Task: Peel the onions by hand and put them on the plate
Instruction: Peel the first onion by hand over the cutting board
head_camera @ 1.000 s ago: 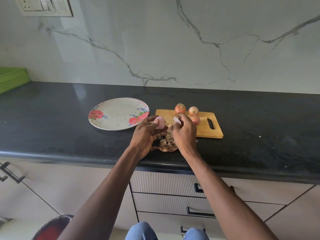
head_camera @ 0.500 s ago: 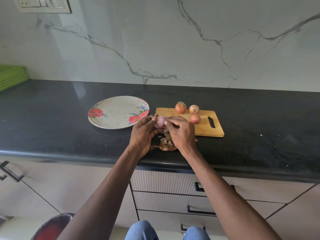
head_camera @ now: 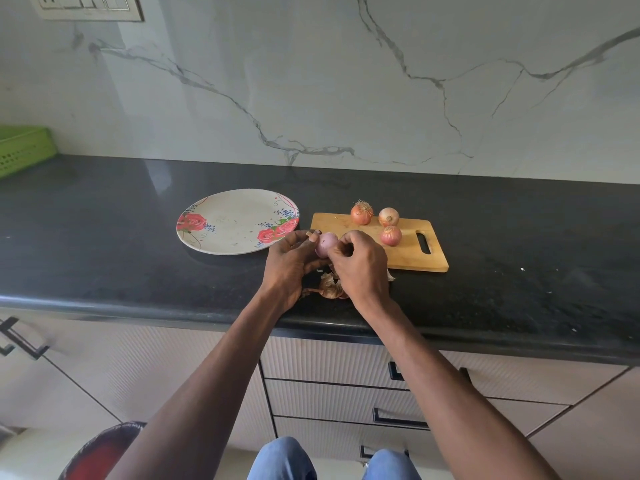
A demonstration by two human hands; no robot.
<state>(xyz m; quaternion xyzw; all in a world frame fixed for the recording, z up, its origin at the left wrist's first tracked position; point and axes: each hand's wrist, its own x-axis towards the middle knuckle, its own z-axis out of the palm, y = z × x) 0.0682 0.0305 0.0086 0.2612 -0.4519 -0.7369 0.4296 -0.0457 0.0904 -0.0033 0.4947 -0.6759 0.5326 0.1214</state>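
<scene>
My left hand cups the peeled onion, pale pink and smooth, with the fingers curled round its left side. My right hand meets it from the right, fingers bent and the fingertips pinching at the onion's surface; whether a shred of skin sits between them I cannot tell. I hold the onion above the near part of the black counter, between the plate on the left and the wooden cutting board on the right. Under my hands lies a small heap of brown onion skins. Three unpeeled onions rest on the far part of the board, near its handle slot. The plate carries red rose prints and holds nothing. No writing or brand can be read anywhere. A green basket stands at the far left.
</scene>
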